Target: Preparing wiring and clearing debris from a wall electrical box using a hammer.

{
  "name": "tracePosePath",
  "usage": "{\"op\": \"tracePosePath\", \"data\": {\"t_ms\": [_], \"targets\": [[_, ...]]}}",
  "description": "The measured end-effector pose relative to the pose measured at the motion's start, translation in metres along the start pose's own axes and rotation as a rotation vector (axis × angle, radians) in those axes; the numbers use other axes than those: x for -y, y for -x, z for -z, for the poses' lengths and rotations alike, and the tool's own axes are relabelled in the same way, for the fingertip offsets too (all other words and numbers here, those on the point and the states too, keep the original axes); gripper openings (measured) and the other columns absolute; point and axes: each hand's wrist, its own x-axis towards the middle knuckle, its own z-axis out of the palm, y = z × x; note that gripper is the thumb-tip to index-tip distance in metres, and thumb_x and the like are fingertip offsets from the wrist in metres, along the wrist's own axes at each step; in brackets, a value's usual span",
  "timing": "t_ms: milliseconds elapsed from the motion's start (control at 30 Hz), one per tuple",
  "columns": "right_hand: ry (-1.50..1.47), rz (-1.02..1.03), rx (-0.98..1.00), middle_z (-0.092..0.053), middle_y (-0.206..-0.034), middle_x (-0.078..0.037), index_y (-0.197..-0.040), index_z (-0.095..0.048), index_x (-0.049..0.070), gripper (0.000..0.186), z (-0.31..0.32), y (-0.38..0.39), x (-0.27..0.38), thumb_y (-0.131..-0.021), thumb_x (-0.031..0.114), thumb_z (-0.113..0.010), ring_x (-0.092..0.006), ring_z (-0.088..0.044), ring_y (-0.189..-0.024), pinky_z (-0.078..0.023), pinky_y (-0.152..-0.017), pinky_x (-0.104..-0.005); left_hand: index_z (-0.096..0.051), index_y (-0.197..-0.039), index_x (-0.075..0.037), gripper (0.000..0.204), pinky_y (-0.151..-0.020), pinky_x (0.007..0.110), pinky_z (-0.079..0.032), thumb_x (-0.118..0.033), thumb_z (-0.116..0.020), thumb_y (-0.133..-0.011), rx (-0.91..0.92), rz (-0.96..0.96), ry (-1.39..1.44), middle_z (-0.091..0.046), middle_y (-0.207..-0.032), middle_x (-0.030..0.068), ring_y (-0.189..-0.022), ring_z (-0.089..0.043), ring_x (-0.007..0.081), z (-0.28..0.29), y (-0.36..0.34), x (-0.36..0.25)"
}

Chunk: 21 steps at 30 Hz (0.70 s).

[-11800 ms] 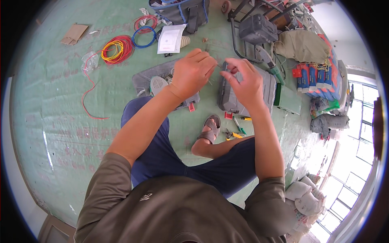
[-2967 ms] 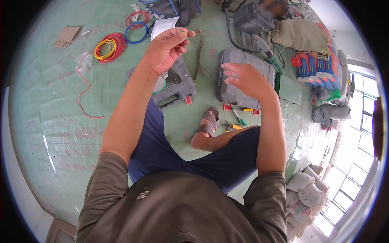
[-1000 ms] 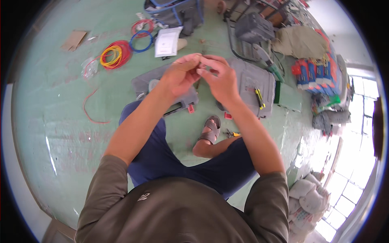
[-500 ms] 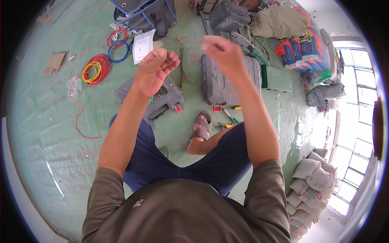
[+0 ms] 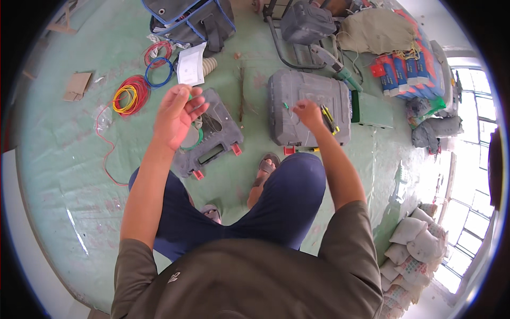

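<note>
My left hand is raised over the left-hand tool case, its thumb and forefinger pinched on a small green piece whose kind I cannot make out. Under that hand, a green wire loop lies on the flat dark-grey tool case. Over the bigger grey tool case is my right hand, with its fingertips drawn together; whatever is between them is too small to tell. Beside it, another little green piece shows on the lid. Yellow-and-black hand tools lie right of that hand.
Red and yellow wire coils, a blue coil and a white paper sheet lie at the left. Behind them stands a dark tool bag. A green metal box sits right of the bigger case. White sacks are piled far right.
Both hands have come down toward me, the right one now over the bigger case. The tools on its lid have come into sight. My right knee has swung inward, and a second foot shows.
</note>
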Motion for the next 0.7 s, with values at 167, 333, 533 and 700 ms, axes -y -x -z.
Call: {"op": "tracePosePath", "data": {"t_ms": [167, 333, 533, 700], "targets": [[0.155, -0.126, -0.057, -0.07, -0.098, -0.013, -0.099, -0.067, 0.007, 0.043, -0.056, -0.021, -0.026, -0.075, 0.042, -0.075, -0.0309, -0.066, -0.097, -0.051, -0.08, -0.0419, -0.059, -0.104, -0.005, 0.016, -0.07, 0.029, -0.048, -0.02, -0.058, -0.097, -0.018, -0.018, -0.097, -0.06, -0.089, 0.0037, -0.075, -0.055, 0.0117, 0.016, 0.0, -0.008], [0.193, -0.112, 0.032, -0.069, -0.097, -0.015, -0.089, -0.069, 0.008, 0.035, -0.062, -0.042, -0.031, -0.075, 0.04, -0.073, -0.0338, -0.066, -0.094, -0.052, -0.08, -0.0444, -0.059, -0.108, 0.0, 0.021, -0.06, 0.024, -0.039, -0.018, -0.058, -0.097, -0.147, 0.03, -0.264, -0.056, -0.083, 0.0016, -0.068, -0.048, 0.0093, 0.007, -0.004, -0.006], [0.225, -0.193, 0.105, -0.069, -0.09, -0.018, -0.094, -0.068, 0.008, 0.027, -0.016, -0.017, -0.011, -0.083, 0.03, -0.058, -0.035, -0.067, -0.092, -0.054, -0.08, -0.0445, -0.062, -0.11, -0.002, 0.021, -0.056, 0.019, -0.034, -0.018, -0.059, -0.096, -0.169, 0.022, -0.456, -0.055, -0.078, -0.0013, -0.064, -0.045, 0.004, -0.053, -0.01, -0.005], [-0.34, -0.06, -0.173, -0.068, -0.086, -0.014, -0.094, -0.067, 0.006, 0.021, 0.084, 0.038, 0.075, -0.082, 0.023, -0.063, -0.0315, -0.067, -0.08, -0.053, -0.071, -0.0397, -0.065, -0.11, -0.003, 0.022, -0.056, 0.017, -0.032, -0.02, -0.061, -0.096, -0.092, 0.221, -0.771, -0.056, -0.073, -0.0035, -0.064, -0.044, 0.0017, -0.133, 0.013, -0.034]]}}
